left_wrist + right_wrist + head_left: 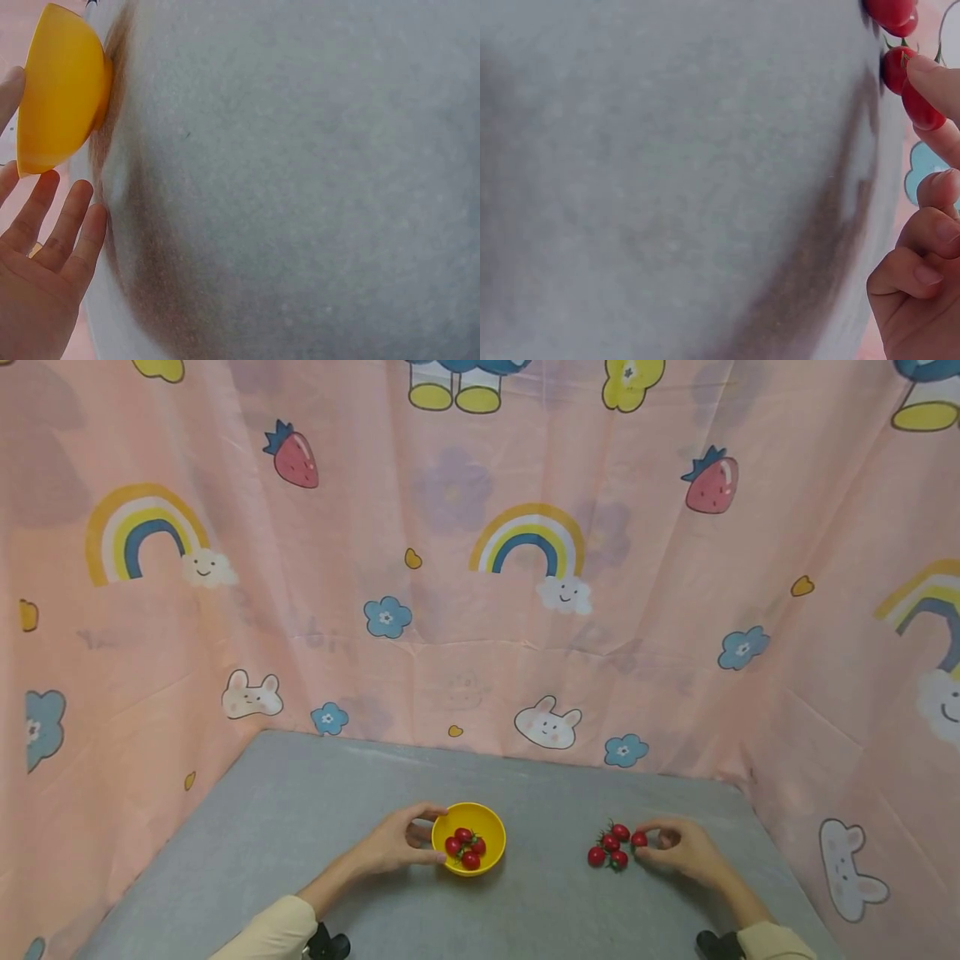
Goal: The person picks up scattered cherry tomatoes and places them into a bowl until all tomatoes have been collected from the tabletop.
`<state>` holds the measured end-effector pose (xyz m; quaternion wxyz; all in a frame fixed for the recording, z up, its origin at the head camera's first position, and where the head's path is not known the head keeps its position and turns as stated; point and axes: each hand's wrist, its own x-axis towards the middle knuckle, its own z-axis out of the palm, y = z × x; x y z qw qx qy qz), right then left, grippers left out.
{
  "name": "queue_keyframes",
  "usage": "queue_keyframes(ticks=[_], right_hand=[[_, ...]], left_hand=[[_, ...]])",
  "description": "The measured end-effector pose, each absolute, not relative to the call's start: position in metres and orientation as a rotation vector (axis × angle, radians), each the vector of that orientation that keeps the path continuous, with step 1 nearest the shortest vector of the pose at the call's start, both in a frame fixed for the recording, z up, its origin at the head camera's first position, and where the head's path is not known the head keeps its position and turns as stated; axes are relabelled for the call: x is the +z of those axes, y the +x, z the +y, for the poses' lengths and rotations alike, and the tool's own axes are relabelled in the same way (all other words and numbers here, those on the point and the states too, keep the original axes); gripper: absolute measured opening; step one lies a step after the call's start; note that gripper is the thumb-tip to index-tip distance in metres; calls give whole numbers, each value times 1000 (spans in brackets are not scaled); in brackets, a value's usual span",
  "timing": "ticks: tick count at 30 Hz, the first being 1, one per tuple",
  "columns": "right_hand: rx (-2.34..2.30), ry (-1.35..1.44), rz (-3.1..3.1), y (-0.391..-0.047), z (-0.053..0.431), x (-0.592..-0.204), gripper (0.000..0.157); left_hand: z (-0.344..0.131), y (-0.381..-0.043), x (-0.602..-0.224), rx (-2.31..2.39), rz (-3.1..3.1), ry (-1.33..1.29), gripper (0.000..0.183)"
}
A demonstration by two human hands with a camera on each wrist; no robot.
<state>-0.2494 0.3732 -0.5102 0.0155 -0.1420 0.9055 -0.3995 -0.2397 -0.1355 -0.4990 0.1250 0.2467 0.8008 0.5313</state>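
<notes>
A yellow bowl stands on the grey tabletop with several red cherry tomatoes inside. My left hand holds it from the left, thumb at the near rim and index finger at the far rim. Seen from the left wrist, the bowl's outer side lies between thumb and fingers, the other fingers spread. To the right, my right hand pinches a cherry tomato between thumb and index finger, its other fingers curled. Right beside it lies a cluster of several cherry tomatoes, some with green stems.
The grey tabletop runs back to a pink printed curtain, which also hangs along both sides. Dark wrist straps show below the cream sleeves.
</notes>
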Motion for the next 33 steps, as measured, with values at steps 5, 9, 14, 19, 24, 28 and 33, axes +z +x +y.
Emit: queue_keyframes(ticks=[5, 9, 14, 19, 24, 28, 33], right_hand=[[-1257, -393, 2800, -251, 372, -505, 39], [-1261, -380, 2822, -254, 368, -502, 40], [-1250, -359, 2853, -256, 358, -496, 42], [-1237, -335, 2863, -256, 345, -491, 42], [-1268, -338, 2846, -259, 333, -486, 41], [-1283, -368, 2826, -262, 323, -482, 39], [-1322, -462, 2798, -266, 312, -479, 36]], left_hand=[[-136, -240, -499, 1545, 2339, 724, 61], [-136, -241, -499, 1548, 2335, 717, 61], [-138, -240, -499, 1552, 2334, 713, 61], [-137, -240, -498, 1546, 2340, 706, 61], [-136, -241, -497, 1541, 2336, 707, 60], [-136, -241, -497, 1521, 2353, 713, 59], [-137, -242, -499, 1505, 2376, 731, 58]])
